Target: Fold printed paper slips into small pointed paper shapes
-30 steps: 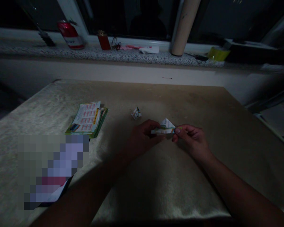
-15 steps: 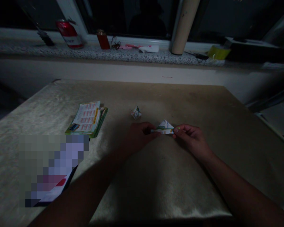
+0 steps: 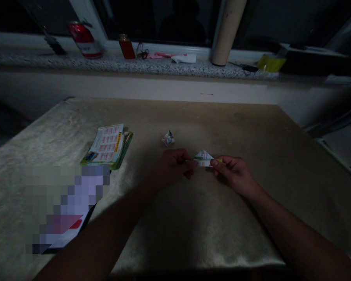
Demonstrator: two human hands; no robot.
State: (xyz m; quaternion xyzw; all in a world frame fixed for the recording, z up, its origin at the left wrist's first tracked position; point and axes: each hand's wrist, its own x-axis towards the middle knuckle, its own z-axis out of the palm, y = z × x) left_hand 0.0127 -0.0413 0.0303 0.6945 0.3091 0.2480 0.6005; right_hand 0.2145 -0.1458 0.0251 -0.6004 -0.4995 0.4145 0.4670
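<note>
A small folded piece of printed paper [image 3: 204, 157], with a pointed triangle on top and a flat band below, is held between my two hands over the table. My left hand [image 3: 175, 164] pinches its left end, thumb laid along the band. At the right end my right hand [image 3: 232, 169] grips the band between thumb and fingers, and a yellow-green tip sticks out past the thumb. Just beyond my left hand a small folded paper shape [image 3: 167, 138] with pointed corners rests on the table.
Printed cards [image 3: 107, 146] lie stacked on the table [image 3: 222, 121] at the left, beside a tablet-like device [image 3: 73, 230], mostly blurred out. Along the windowsill stand a red can [image 3: 84, 39], a red bottle [image 3: 126, 47], a cardboard tube [image 3: 226, 35] and yellow tape [image 3: 270, 63].
Both thumbs have shifted onto the front of the folded paper's band, and the left fingers have curled beneath it. The paper stays in nearly the same place.
</note>
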